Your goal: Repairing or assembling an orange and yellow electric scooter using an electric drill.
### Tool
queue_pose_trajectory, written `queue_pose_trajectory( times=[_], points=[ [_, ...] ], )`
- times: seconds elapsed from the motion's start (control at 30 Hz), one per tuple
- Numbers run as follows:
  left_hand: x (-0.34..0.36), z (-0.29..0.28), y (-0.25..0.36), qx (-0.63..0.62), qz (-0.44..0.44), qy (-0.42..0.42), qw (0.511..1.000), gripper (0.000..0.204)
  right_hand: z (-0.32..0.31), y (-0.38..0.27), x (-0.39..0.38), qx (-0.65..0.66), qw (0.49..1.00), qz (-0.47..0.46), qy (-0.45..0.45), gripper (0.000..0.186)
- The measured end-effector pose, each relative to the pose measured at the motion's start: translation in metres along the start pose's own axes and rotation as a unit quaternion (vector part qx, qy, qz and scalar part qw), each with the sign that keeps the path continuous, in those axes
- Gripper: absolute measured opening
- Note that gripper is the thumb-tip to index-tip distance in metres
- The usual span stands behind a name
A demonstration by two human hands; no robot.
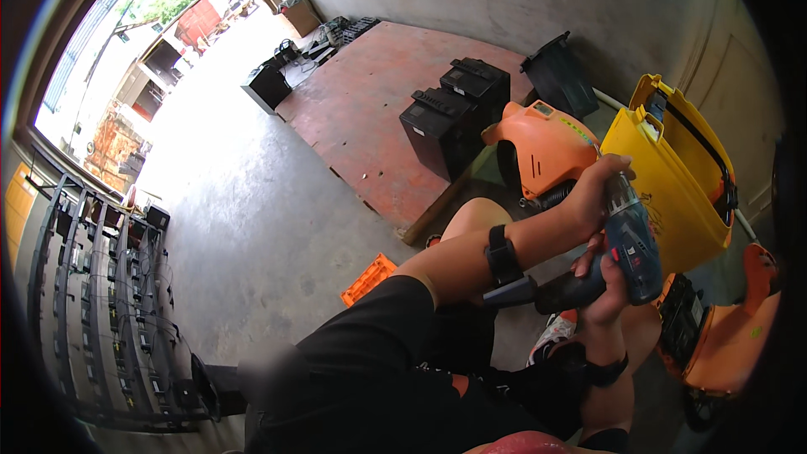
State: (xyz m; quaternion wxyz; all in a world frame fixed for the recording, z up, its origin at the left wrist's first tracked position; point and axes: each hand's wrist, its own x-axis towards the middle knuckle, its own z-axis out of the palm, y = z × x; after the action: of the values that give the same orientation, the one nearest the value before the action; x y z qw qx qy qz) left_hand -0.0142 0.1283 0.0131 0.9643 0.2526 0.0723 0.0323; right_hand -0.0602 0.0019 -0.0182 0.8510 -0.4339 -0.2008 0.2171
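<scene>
Above the lap, in front of the yellow plastic housing (pixel 677 181), I have the blue cordless drill driver (pixel 640 265) on my remote feed, held in both hands; the right hand (pixel 607 296) is wrapped round the handle (pixel 576 289), fingers closed; the left hand (pixel 590 192) is up at the nose, fingers curled against the chuck (pixel 620 195), so both grips are pressed onto the tool, neither spread.

Progress, my call: the drill is picked up and in use or being readied, with the left fingers at the chuck suggesting a bit being fitted, removed or tightened; whether a bit is seated I can't tell, fingers cover the tip; no screw is visible at the nose; I can't confirm any fastening done on the orange moulded shell (pixel 551 151) just beyond the hands, nor on the second orange shell (pixel 730 353) to the right; as I judge it, whatever work the drill is for at those parts is left.

Orientation: long axis of the drill body runs roughly up and down the view, nose pointing up and away from the wearer, top leaning slightly left; rear end sits low, toward the knees; the handle juts off to the left, nearly crosswise, ending in the dark battery pack (pixel 510 292) near the left forearm's black strap (pixel 503 254).
</scene>
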Motion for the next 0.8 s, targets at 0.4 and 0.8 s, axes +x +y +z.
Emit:
queue_pose_trajectory(
  times=[0.4,0.8],
  points=[
    [0.004,-0.009,0.002,-0.005,0.017,-0.003,1.000,0.027,0.004,0.004,-0.002,-0.042,0.999,-0.004,0.014,0.045],
    [0.009,-0.009,0.005,0.002,-0.024,0.067,0.997,0.031,-0.010,0.007,0.003,-0.070,0.997,-0.003,-0.010,0.036]
  ],
)
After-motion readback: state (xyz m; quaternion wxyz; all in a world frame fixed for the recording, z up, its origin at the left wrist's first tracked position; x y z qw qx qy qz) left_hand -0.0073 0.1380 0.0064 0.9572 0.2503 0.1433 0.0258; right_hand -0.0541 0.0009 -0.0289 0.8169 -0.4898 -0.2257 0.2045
